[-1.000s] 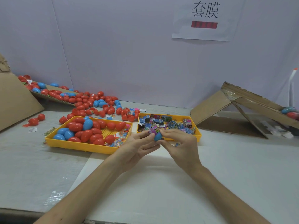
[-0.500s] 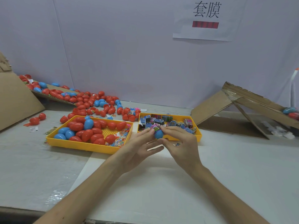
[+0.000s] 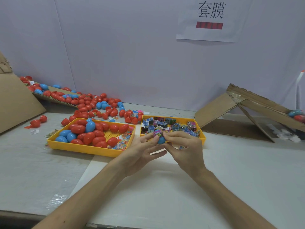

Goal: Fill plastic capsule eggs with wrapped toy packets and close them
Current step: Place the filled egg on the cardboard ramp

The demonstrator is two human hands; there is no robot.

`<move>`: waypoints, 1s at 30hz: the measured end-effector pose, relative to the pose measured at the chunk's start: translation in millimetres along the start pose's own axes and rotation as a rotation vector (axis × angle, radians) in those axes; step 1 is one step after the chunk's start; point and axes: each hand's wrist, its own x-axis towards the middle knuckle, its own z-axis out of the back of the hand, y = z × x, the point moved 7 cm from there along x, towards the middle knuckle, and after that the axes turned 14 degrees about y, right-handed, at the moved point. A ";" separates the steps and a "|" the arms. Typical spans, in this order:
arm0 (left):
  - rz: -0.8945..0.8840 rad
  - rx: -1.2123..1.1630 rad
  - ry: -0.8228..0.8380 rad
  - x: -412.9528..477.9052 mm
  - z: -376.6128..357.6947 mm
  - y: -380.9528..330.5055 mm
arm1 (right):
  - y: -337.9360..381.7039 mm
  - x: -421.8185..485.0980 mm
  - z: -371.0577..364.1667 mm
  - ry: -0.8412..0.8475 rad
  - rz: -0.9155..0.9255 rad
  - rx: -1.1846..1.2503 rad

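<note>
Over the white table (image 3: 239, 171), blue egg half (image 3: 161, 140) and packet (image 3: 157, 134) between pinching fingers (image 3: 175, 136) of left hand (image 3: 142, 152) and right hand (image 3: 186, 150).

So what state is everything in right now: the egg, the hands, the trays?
Blue egg: open, not yet closed.
Packet: partly in the blue egg, sticking out the top.
Left hand: gripping the blue egg.
Right hand: pinching the packet.
Left tray: holds closed red and blue eggs.
Right tray: holds loose packets.
</note>
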 end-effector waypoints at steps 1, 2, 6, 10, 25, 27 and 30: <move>0.001 -0.002 -0.001 -0.2 0.0 0.0 | 0.2 0.0 0.2 -0.003 0.006 -0.005; 0.002 -0.004 -0.005 -0.1 0.4 -0.1 | 0.4 0.0 0.3 -0.004 0.012 -0.012; -0.003 0.000 -0.025 -0.8 3.5 0.7 | -0.5 -0.5 -0.2 -0.015 0.033 -0.041; -0.016 0.089 -0.052 -2.5 4.8 -0.9 | -2.1 0.0 -1.3 -0.010 0.047 -0.032; -0.021 0.186 -0.094 -1.0 5.1 -8.8 | -24.4 2.1 -9.5 0.079 -0.316 0.457; -0.013 0.195 -0.106 -1.4 5.5 -7.6 | -24.7 1.6 -8.6 0.058 -0.324 0.472; -0.012 0.175 -0.119 -1.8 6.3 -6.6 | -20.1 3.0 -9.8 0.070 -0.291 0.485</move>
